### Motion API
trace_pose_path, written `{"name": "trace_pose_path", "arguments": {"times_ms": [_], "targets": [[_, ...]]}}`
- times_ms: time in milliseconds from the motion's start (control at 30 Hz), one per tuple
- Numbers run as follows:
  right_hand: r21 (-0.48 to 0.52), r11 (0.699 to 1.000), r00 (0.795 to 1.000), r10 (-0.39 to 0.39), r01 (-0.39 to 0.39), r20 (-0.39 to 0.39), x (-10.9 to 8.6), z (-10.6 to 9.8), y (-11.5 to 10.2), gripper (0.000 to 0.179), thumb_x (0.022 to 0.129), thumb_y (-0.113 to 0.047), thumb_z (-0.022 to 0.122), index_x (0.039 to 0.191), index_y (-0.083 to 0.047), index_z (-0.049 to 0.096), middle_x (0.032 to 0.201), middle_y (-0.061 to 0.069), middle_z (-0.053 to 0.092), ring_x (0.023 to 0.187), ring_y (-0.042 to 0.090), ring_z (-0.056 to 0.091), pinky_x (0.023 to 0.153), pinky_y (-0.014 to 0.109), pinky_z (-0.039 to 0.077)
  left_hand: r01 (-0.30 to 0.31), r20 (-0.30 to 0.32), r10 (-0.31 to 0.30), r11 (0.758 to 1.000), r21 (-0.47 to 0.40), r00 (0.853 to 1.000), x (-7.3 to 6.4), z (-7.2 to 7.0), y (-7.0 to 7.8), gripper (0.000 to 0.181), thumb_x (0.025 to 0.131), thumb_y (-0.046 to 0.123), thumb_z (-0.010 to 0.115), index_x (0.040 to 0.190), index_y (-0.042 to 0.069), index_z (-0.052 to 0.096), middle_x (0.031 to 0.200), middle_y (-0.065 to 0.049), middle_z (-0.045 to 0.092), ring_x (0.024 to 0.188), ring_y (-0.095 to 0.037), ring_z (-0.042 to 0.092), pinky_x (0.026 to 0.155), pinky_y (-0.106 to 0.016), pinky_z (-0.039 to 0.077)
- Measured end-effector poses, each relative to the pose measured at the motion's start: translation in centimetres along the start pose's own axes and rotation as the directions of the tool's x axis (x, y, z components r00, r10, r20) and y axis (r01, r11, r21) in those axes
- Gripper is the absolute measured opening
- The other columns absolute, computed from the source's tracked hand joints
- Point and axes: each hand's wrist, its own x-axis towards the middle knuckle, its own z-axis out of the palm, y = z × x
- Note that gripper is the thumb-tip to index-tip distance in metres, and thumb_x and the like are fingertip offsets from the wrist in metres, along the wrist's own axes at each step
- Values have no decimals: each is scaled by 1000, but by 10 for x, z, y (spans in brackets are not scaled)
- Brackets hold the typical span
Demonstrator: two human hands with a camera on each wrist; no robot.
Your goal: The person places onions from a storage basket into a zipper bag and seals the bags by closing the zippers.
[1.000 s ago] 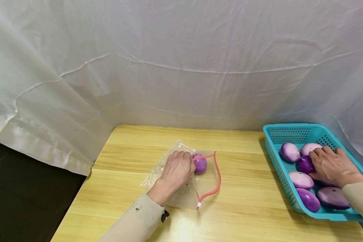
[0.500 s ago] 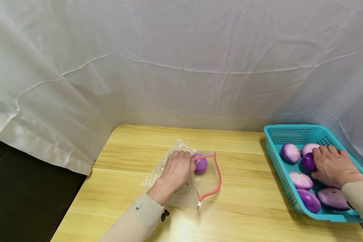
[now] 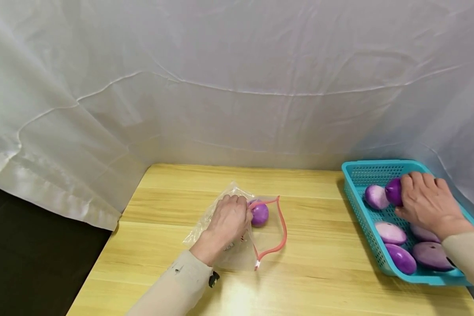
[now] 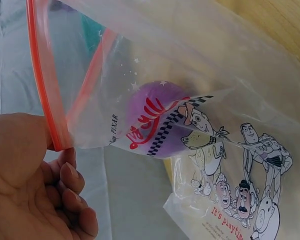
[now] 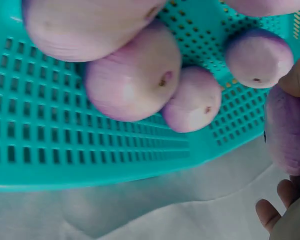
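Observation:
My left hand [image 3: 223,221] pinches the mouth edge of a clear zip bag [image 4: 50,100] with a red zipper strip and printed cartoon figures. Inside the bag lies one purple onion [image 3: 260,215]; its mouth gapes to the right. Over the far part of the turquoise basket [image 3: 351,215], my right hand [image 3: 430,202] holds another purple onion [image 3: 393,192], its pointed tip facing left. In the right wrist view, thumb and fingers are round this held onion [image 5: 286,132], beside the basket rim. Several more onions [image 3: 400,259] lie in the basket, partly behind the hand.
A wooden table [image 3: 320,254] bears the bag and basket. White cloth [image 3: 237,123] hangs behind the table and at both sides. Dark floor [image 3: 35,259] shows at the lower left. A white slider [image 3: 257,264] sits at the near end of the zipper.
My right hand has raised the onion from among the others and shifted it slightly up and left. The left hand keeps its pinch on the bag, nearly still.

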Motion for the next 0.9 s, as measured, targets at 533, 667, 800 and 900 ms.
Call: {"name": "trace_pose_path", "arguments": {"times_ms": [533,667,800,900], "targets": [[92,983,959,-131,158,-253,33,-32,-58,81,72,-47,67,122,13,44,119,35,49,104,56,47,80,65,41,-18,0,18,995,102,1000,7,-7,-2,23,98,27,69,85,10,59,78,-2,54,74,-22,47,68,-34,38],[81,972,909,-177,223,-376,41,-38,-83,79,84,-57,41,121,14,47,115,36,51,99,56,50,76,64,42,-43,-2,44,987,152,999,8,-8,-2,19,96,25,69,87,10,60,80,-2,56,76,-22,48,69,-34,38],[91,962,882,-196,258,-429,48,-47,-113,82,89,-60,34,121,14,48,117,36,52,98,56,51,76,64,43,-56,-8,58,984,171,998,8,-9,-2,18,95,25,69,87,11,60,78,-1,56,75,-21,48,68,-34,38],[118,952,875,-206,283,-437,52,-56,-138,77,84,-53,47,123,13,49,119,36,53,100,55,52,79,64,44,-60,-9,62,982,177,998,8,-9,-3,19,95,26,69,87,11,60,77,-1,55,74,-21,47,67,-34,38]]}}
